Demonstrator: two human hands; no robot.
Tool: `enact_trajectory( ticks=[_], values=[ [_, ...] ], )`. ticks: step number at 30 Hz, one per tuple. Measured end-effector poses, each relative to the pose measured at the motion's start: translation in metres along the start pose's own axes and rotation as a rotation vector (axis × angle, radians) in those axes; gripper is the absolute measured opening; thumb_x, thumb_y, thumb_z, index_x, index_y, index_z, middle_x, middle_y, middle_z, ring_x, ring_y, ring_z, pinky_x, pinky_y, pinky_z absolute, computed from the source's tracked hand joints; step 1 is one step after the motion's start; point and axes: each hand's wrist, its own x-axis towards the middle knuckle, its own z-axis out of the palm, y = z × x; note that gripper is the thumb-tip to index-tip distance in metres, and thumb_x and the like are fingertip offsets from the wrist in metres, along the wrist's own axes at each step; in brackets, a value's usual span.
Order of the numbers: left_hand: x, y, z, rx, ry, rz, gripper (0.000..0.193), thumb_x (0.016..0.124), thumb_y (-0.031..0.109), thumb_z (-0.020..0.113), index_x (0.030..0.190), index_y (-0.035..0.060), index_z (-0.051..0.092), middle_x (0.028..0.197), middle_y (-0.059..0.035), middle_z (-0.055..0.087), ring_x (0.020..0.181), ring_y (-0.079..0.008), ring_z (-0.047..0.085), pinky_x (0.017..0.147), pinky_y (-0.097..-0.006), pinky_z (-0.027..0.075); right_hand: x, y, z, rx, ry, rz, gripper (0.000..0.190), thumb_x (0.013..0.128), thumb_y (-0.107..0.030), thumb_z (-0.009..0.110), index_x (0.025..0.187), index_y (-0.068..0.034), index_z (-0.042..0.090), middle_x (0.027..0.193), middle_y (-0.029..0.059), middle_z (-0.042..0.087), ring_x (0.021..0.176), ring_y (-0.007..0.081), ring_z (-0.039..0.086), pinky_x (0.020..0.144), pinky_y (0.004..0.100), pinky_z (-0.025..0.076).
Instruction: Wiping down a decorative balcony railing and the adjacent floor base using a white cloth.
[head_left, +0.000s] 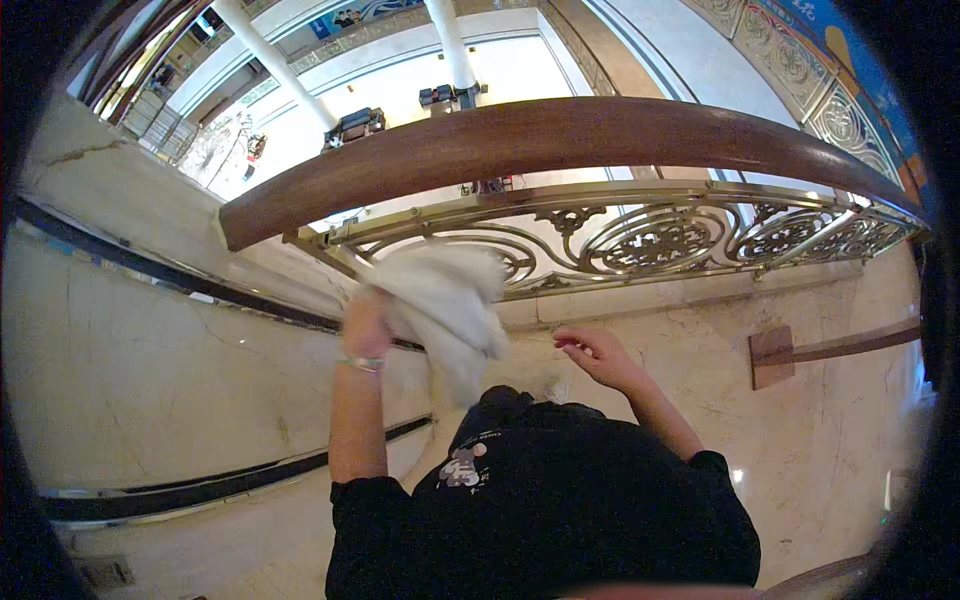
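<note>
My left hand (367, 326), with a band at the wrist, grips a whitish cloth (450, 300). Both are blurred, and the cloth hangs loosely in front of part of a brass-coloured metal balustrade (652, 240). My right hand (600, 360) is held in front of my body, nothing in it, its fingers loosely bent and the thumb a little apart. Above the balustrade panel runs a thick brown wooden handrail (570, 135). Neither hand touches the handrail.
A veined stone wall (165, 360) with dark bands stands at left, meeting the handrail's end. Beyond the railing lies a lower bright floor (517, 67) with white columns (450, 45) and dark seating (356, 124). Polished stone floor (690, 405) with a brown inlaid strip (855, 341) spreads at right.
</note>
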Motion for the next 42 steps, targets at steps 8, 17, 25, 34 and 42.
enact_trajectory(
  ticks=[8, 17, 25, 34, 42],
  values=[
    [0.096, -0.004, -0.081, -1.381, 0.598, 0.048, 0.044, 0.083, 0.033, 0.042, 0.117, 0.0063, 0.038, 0.117, -0.0094, 0.044, 0.107, -0.0259, 0.041, 0.09, -0.0383, 0.032, -0.009, 0.051, -0.017, -0.044, 0.195, 0.175, 0.021, 0.079, -0.014, 0.046, 0.094, -0.003, 0.054, 0.084, 0.0109, 0.059, 0.076, 0.0215, 0.057, 0.064, 0.0303, 0.046],
    [0.194, 0.049, -0.012, 0.135, 0.013, 0.446, 0.038, 0.072, 0.029, 0.051, 0.104, 0.0068, 0.052, 0.104, -0.0168, 0.051, 0.098, -0.0329, 0.045, 0.088, -0.0403, 0.031, -0.012, 0.061, 0.009, -0.039, 0.347, 0.361, 0.02, 0.078, -0.015, 0.047, 0.093, -0.003, 0.054, 0.084, 0.013, 0.058, 0.075, 0.0255, 0.057, 0.065, 0.0326, 0.046],
    [0.216, 0.157, 0.072, 0.458, -0.019, 0.774, 0.037, 0.071, 0.03, 0.048, 0.101, 0.0105, 0.054, 0.106, -0.0161, 0.05, 0.101, -0.0323, 0.044, 0.089, -0.0424, 0.031, -0.048, 0.107, 0.016, -0.118, 0.426, 0.477, 0.023, 0.077, -0.019, 0.045, 0.092, -0.005, 0.055, 0.086, 0.0143, 0.057, 0.077, 0.0302, 0.054, 0.069, 0.0367, 0.043],
    [0.232, 0.32, 0.2, 0.411, -0.032, 1.083, 0.031, 0.071, 0.029, 0.047, 0.093, 0.0097, 0.057, 0.096, -0.0145, 0.055, 0.09, -0.032, 0.051, 0.079, -0.0436, 0.038, -0.231, 0.229, 0.032, -0.249, 0.543, 0.96, 0.024, 0.075, -0.022, 0.043, 0.089, -0.008, 0.058, 0.084, 0.0166, 0.058, 0.081, 0.0307, 0.055, 0.073, 0.0379, 0.042],
    [0.274, 0.487, 0.348, 0.546, -0.024, 1.067, 0.03, 0.072, 0.029, 0.047, 0.096, 0.0109, 0.054, 0.101, -0.0133, 0.054, 0.097, -0.0267, 0.049, 0.083, -0.0397, 0.037, -0.427, 0.303, 0.034, -0.005, 0.532, 1.319, 0.026, 0.07, -0.022, 0.047, 0.086, -0.007, 0.06, 0.086, 0.0159, 0.059, 0.079, 0.0283, 0.057, 0.071, 0.0347, 0.044]
  ],
)
